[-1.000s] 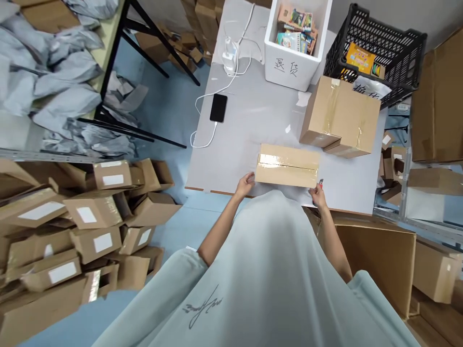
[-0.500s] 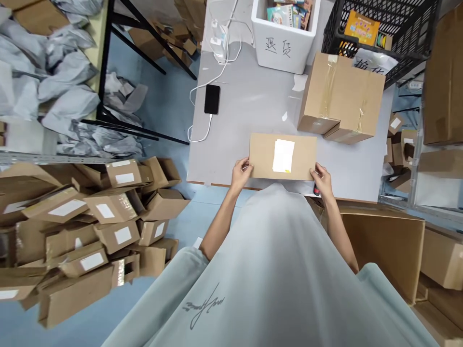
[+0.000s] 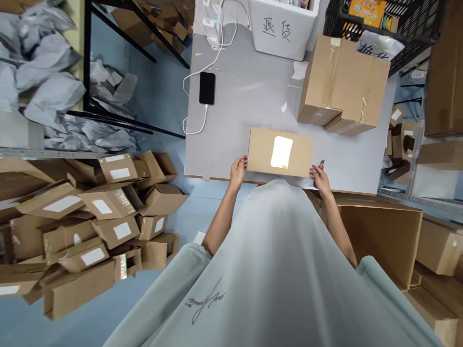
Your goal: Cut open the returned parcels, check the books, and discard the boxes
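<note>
Box [image 3: 262, 150]: at the table's [image 3: 235, 106] near edge — left hand [image 3: 238, 169] at its left end, right hand [image 3: 320, 178] at its right
Cutter [image 3: 321, 165]: in the right hand
Phone [image 3: 207, 88]: on the table's left side
Carton pair [image 3: 345, 79]: table's right, behind the box, before the crate [image 3: 408, 26]
Bin [image 3: 284, 30]: table's far end — left of the crate
Carton heap [image 3: 110, 209]: left of the person

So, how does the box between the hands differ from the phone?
The cardboard box is brown and larger; the phone is black and smaller. The box's long side runs left to right; the phone's runs front to back. The box bears a white label; the phone has a white cable at its near end. Both are rectangular.
</note>
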The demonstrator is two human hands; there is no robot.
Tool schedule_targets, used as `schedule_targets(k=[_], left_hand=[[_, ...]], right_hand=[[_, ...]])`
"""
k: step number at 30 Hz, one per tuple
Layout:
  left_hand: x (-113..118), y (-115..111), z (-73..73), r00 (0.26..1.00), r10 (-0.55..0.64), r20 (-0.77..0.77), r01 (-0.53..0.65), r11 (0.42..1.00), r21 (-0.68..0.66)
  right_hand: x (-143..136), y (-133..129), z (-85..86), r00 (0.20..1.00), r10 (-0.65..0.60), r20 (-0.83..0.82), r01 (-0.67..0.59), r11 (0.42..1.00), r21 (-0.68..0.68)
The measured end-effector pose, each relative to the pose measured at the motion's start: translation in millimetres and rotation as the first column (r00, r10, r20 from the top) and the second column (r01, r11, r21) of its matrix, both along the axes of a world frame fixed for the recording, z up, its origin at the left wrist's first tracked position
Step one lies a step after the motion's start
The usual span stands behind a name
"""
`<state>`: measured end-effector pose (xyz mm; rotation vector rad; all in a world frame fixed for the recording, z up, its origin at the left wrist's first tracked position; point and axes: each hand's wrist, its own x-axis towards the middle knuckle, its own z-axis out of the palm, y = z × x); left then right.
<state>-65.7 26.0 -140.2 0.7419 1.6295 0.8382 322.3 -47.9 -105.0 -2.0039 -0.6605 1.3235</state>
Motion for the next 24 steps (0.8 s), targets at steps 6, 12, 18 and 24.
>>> schedule_targets(k=[6,12,18,24], left_hand=[[1.7,-15.3,-10.2,1.000,-0.013,0.018,0.014,0.998,-0.063],[6.0,-17.4,-8.7,0.998,-0.045,0.033,0.046,0.998,-0.052],[-8.2,-9.3,8.1,0.998,-0.061,0.024,0.061,0.998,0.018],[-27.6,-0.1,33.7,0.984,-0.166,-0.058,0.175,0.955,0.239]], right_hand=[[-10.2,-8.5,0.3,0.998,0.056,0.021,-0.057,0.998,0.016],[-27.7,-7.6,15.9,0.995,0.091,0.038,-0.093,0.994,0.064],[-35.7,-9.3,34.3,0.997,0.065,0.045,-0.071,0.987,0.142],[-51.1,-6.0,48.8,0.989,-0.093,0.117,0.057,0.958,0.280]])
